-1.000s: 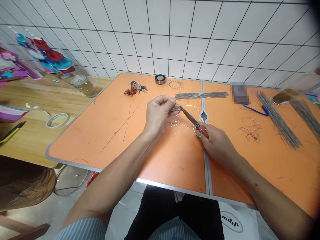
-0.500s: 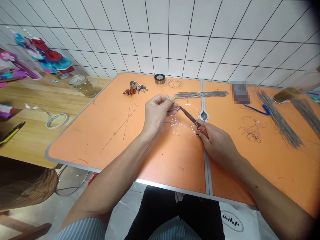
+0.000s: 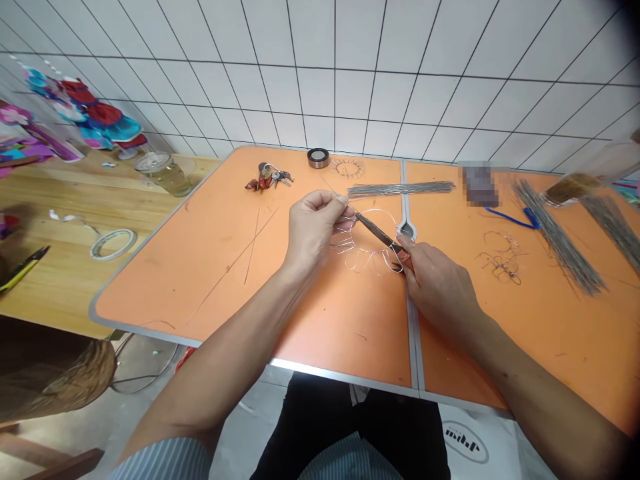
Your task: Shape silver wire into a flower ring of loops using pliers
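Over orange table (image 3: 330,309): wire ring (image 3: 368,251) pinched in left fingers (image 3: 340,212); right fingers (image 3: 411,257) closed round pliers (image 3: 379,233).

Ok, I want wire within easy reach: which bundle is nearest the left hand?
The wire bundle crossing the grey table seam, just beyond the left hand. The second bundle and third bundle lie slanted, farther right.

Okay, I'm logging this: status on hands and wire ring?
Left hand pinching wire ring. Right hand gripping pliers, tips at ring's edge near left fingers. Wire bundle just beyond ring.
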`<control>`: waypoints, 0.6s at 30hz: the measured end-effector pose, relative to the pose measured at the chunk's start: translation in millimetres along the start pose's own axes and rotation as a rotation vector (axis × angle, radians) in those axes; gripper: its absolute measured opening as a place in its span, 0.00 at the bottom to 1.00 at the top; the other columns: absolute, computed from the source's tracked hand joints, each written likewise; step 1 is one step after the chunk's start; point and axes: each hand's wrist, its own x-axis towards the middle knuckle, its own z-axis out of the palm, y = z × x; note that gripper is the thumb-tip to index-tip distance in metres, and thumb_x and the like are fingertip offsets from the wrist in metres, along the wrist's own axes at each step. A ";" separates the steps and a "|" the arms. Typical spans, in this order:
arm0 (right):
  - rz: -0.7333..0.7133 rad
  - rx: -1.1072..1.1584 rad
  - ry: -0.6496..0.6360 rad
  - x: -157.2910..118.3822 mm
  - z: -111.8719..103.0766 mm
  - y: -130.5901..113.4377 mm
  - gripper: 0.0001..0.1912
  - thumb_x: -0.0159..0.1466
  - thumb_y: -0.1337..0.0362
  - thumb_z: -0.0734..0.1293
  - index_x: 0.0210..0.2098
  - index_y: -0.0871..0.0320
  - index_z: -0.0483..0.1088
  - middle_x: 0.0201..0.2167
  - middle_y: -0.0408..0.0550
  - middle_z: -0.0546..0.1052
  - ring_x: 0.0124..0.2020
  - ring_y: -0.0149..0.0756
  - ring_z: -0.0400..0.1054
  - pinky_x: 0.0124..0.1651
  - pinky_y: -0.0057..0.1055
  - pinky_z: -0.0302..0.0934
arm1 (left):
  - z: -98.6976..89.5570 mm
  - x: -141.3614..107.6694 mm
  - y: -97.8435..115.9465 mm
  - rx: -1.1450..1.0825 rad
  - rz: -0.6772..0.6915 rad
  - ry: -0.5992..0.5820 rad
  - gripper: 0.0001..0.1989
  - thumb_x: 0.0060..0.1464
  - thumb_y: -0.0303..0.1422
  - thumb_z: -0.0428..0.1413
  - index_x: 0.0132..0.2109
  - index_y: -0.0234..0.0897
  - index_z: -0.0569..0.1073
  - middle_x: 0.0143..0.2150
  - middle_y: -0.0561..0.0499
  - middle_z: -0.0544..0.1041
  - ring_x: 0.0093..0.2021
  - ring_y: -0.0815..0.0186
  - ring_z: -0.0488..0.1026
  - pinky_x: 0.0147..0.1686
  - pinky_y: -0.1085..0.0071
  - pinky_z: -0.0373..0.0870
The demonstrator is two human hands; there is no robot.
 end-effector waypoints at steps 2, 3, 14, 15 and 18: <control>-0.004 -0.002 0.005 -0.4 -0.2 -0.2 0.26 0.80 0.64 0.57 0.74 0.56 0.70 0.44 0.55 0.84 0.47 0.51 0.78 0.34 0.39 0.55 | -0.5 -0.1 -0.4 0.003 0.001 -0.003 0.09 0.56 0.35 0.70 0.33 0.39 0.78 0.31 0.51 0.84 0.28 0.68 0.81 0.33 0.73 0.80; -0.002 0.001 0.002 -0.5 -0.6 -0.6 0.25 0.80 0.63 0.58 0.73 0.56 0.70 0.44 0.55 0.84 0.47 0.51 0.78 0.34 0.39 0.54 | -0.6 -0.2 -0.3 0.003 0.001 -0.005 0.09 0.56 0.35 0.70 0.33 0.38 0.78 0.31 0.51 0.84 0.28 0.68 0.81 0.33 0.73 0.80; 0.047 0.119 -0.073 0.5 -6.6 -5.3 0.23 0.81 0.61 0.59 0.71 0.54 0.72 0.47 0.52 0.84 0.49 0.49 0.79 0.39 0.38 0.61 | -0.4 -0.3 0.5 -0.008 0.009 -0.017 0.08 0.55 0.33 0.68 0.32 0.38 0.78 0.29 0.52 0.83 0.26 0.69 0.80 0.31 0.73 0.79; 0.048 0.139 -0.083 0.7 -7.2 -5.3 0.23 0.81 0.61 0.59 0.71 0.54 0.72 0.47 0.52 0.84 0.50 0.49 0.79 0.40 0.38 0.63 | -0.3 -0.3 0.6 -0.005 0.009 -0.016 0.08 0.55 0.33 0.68 0.32 0.38 0.78 0.29 0.52 0.83 0.26 0.69 0.80 0.31 0.74 0.79; 0.052 0.197 -0.126 1.7 -9.3 -5.8 0.21 0.81 0.62 0.58 0.66 0.54 0.74 0.45 0.53 0.83 0.49 0.49 0.78 0.43 0.39 0.65 | 0.1 -0.1 0.9 0.000 0.002 -0.010 0.08 0.55 0.32 0.68 0.32 0.38 0.78 0.29 0.52 0.83 0.26 0.69 0.80 0.31 0.74 0.79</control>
